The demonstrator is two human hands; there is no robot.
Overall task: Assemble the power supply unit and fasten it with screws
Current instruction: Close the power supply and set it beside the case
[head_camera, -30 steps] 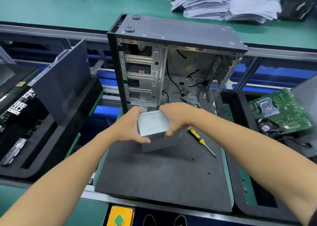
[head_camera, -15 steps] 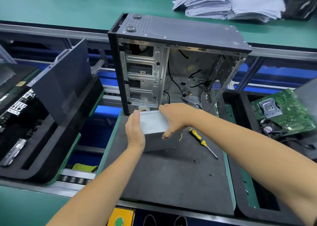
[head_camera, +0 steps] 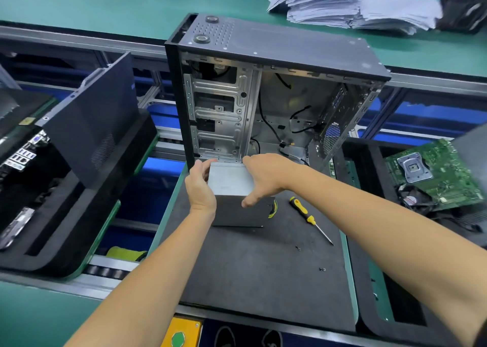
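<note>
The grey metal power supply unit (head_camera: 232, 180) sits on the dark foam mat (head_camera: 263, 273), its far end at the open side of the black computer case (head_camera: 276, 46). My left hand (head_camera: 200, 186) holds its left side, fingers curled round the far corner. My right hand (head_camera: 266, 176) grips its right side, thumb down on the dark front face. Yellow wires (head_camera: 274, 208) poke out at its right. A yellow-handled screwdriver (head_camera: 307, 215) lies on the mat to the right. Two small black screws (head_camera: 298, 248) (head_camera: 322, 269) lie on the mat nearer me.
A case side panel (head_camera: 89, 125) leans in a black foam tray on the left. A green motherboard (head_camera: 432, 173) lies in the tray on the right. Stacks of paper (head_camera: 342, 1) sit on the green bench behind. A yellow button box (head_camera: 179, 333) sits at the near edge.
Both hands have slid the power supply away from me toward the case opening. My left hand has shifted from over the top to the unit's left side.
</note>
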